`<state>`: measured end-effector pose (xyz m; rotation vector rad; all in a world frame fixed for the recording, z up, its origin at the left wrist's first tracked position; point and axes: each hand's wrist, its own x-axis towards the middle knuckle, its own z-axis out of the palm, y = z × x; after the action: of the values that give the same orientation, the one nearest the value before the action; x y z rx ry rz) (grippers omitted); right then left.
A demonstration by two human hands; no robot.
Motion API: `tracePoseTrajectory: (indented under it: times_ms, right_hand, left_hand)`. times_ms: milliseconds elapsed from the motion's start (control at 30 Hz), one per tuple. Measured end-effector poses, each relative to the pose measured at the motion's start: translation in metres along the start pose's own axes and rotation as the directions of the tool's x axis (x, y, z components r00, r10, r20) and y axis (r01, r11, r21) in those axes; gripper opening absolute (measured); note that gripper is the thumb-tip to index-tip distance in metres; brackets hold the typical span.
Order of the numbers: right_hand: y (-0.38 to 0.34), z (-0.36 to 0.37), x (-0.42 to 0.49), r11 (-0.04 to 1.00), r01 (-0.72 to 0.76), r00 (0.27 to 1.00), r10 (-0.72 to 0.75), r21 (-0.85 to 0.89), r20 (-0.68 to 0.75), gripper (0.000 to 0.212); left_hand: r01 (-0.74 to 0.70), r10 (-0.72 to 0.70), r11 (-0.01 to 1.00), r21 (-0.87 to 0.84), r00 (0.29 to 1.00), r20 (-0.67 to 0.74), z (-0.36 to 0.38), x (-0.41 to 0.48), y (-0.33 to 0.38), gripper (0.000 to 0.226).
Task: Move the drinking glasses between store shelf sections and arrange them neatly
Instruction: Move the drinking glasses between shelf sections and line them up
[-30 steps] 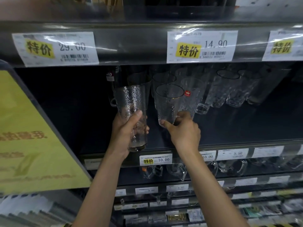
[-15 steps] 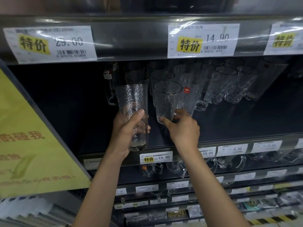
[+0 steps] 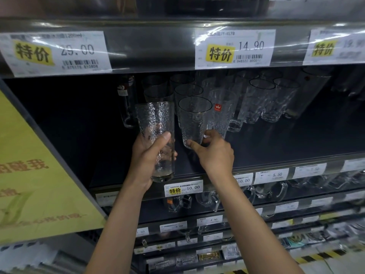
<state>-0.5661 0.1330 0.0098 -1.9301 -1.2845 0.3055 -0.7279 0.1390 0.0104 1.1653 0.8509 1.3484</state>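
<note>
My left hand point(image 3: 147, 155) grips a tall dimpled clear glass point(image 3: 156, 123) by its lower half, held upright just above the dark shelf's front edge point(image 3: 266, 167). My right hand point(image 3: 214, 153) pinches the base of a second textured glass point(image 3: 193, 119) that stands beside the first, a little deeper on the shelf. Behind them stand several more clear glasses, one with a red sticker point(image 3: 222, 111), and a row of tumblers point(image 3: 264, 99) runs to the right.
The shelf's left part point(image 3: 83, 135) is dark and bare. A yellow sign point(image 3: 33, 175) hangs at the left. Price tags point(image 3: 235, 48) line the shelf above. Handled mugs point(image 3: 209, 200) sit on the shelf below, with more stocked shelves under that.
The view has shifted slightly upward. My right hand's fingers have settled tighter around the second glass's base. The left hand keeps its glass in about the same spot.
</note>
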Motion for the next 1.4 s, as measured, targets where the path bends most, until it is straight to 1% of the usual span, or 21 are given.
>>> tracePoseTrajectory:
  times_ms: [167,233,300,367,400,467,500,533,600,667,833,867,933,967,1033,1100,1167,1233,1300,1367,1400]
  right_hand:
    - [0.003,0.0,0.003,0.999,-0.022,0.998,0.023,-0.023,0.052,0.065]
    - [0.005,-0.004,0.006,0.999,-0.044,0.994,0.043,0.009,0.097,0.066]
    - [0.009,-0.012,0.007,0.998,-0.056,0.988,0.05,0.038,0.149,0.058]
    - [0.016,-0.023,0.008,0.999,-0.027,0.982,0.022,0.026,0.189,0.043]
    - [0.019,-0.03,0.008,1.0,-0.002,0.98,-0.003,0.028,0.197,0.035]
    - [0.03,-0.046,0.008,0.998,0.053,0.979,-0.059,0.032,0.197,0.024]
    - [0.036,-0.056,0.008,0.997,0.078,0.977,-0.081,0.024,0.196,0.021]
    - [0.043,-0.067,0.009,0.995,0.099,0.975,-0.1,0.013,0.197,0.019]
    - [0.061,-0.088,0.015,0.99,0.139,0.97,-0.134,-0.009,0.202,0.019]
    - [0.082,-0.111,0.023,0.986,0.164,0.965,-0.153,-0.034,0.212,0.02]
    - [0.14,-0.168,0.049,0.978,0.189,0.956,-0.163,-0.087,0.243,0.027]
    - [0.152,-0.181,0.055,0.975,0.198,0.953,-0.167,-0.103,0.254,0.028]
    - [0.177,-0.206,0.068,0.968,0.219,0.946,-0.178,-0.126,0.27,0.032]
    - [0.19,-0.22,0.074,0.963,0.233,0.941,-0.188,-0.133,0.281,0.033]
    - [0.217,-0.245,0.09,0.951,0.267,0.927,-0.209,-0.156,0.311,0.037]
    - [0.245,-0.27,0.108,0.945,0.285,0.916,-0.221,-0.158,0.335,0.038]
    - [0.274,-0.291,0.126,0.947,0.281,0.904,-0.206,-0.158,0.373,0.045]
    - [0.302,-0.307,0.145,0.921,0.328,0.882,-0.219,-0.211,0.418,0.062]
    - [0.326,-0.316,0.16,0.858,0.414,0.85,-0.245,-0.303,0.466,0.081]
    - [0.343,-0.321,0.173,0.787,0.485,0.821,-0.26,-0.382,0.508,0.097]
    - [0.35,-0.322,0.177,0.759,0.51,0.811,-0.267,-0.404,0.521,0.1]
  left_hand:
    - [-0.066,0.066,0.997,-0.027,0.998,0.008,0.0,-0.002,0.002,0.063]
    - [-0.095,0.095,0.995,-0.035,0.995,0.001,0.001,-0.002,0.002,0.07]
    - [-0.133,0.133,0.99,-0.051,0.991,-0.004,0.001,-0.003,0.003,0.085]
    - [-0.159,0.159,0.985,-0.061,0.987,-0.01,0.004,-0.007,0.005,0.094]
    - [-0.165,0.166,0.984,-0.064,0.986,-0.002,0.007,-0.01,0.007,0.093]
    - [-0.171,0.173,0.983,-0.062,0.984,0.036,0.015,-0.014,0.009,0.08]
    - [-0.178,0.181,0.982,-0.062,0.982,0.057,0.02,-0.015,0.01,0.076]
    - [-0.187,0.192,0.98,-0.063,0.979,0.072,0.026,-0.017,0.011,0.079]
    - [-0.2,0.205,0.978,-0.064,0.974,0.095,0.041,-0.02,0.01,0.095]
    - [-0.21,0.217,0.975,-0.07,0.97,0.107,0.059,-0.024,0.007,0.095]
    - [-0.197,0.205,0.978,-0.074,0.973,0.108,0.123,-0.029,-0.01,0.086]
    - [-0.195,0.201,0.979,-0.062,0.974,0.103,0.139,-0.031,-0.014,0.078]
    - [-0.198,0.201,0.98,-0.036,0.974,0.102,0.175,-0.034,-0.02,0.044]
    - [-0.199,0.201,0.979,-0.034,0.975,0.093,0.193,-0.035,-0.022,0.033]
    - [-0.192,0.193,0.981,-0.03,0.979,0.065,0.229,-0.037,-0.028,0.019]
    - [-0.197,0.197,0.98,-0.008,0.978,0.068,0.261,-0.036,-0.038,0.013]
    - [-0.203,0.201,0.979,0.024,0.978,0.049,0.293,-0.032,-0.048,0.02]
    - [-0.19,0.191,0.98,0.062,0.981,-0.011,0.323,-0.026,-0.059,0.034]
    - [-0.129,0.137,0.987,0.097,0.987,-0.087,0.349,-0.016,-0.07,0.054]
    - [-0.104,0.12,0.985,0.138,0.987,-0.109,0.373,-0.005,-0.079,0.07]
    - [-0.094,0.113,0.982,0.166,0.987,-0.112,0.385,0.0,-0.082,0.076]
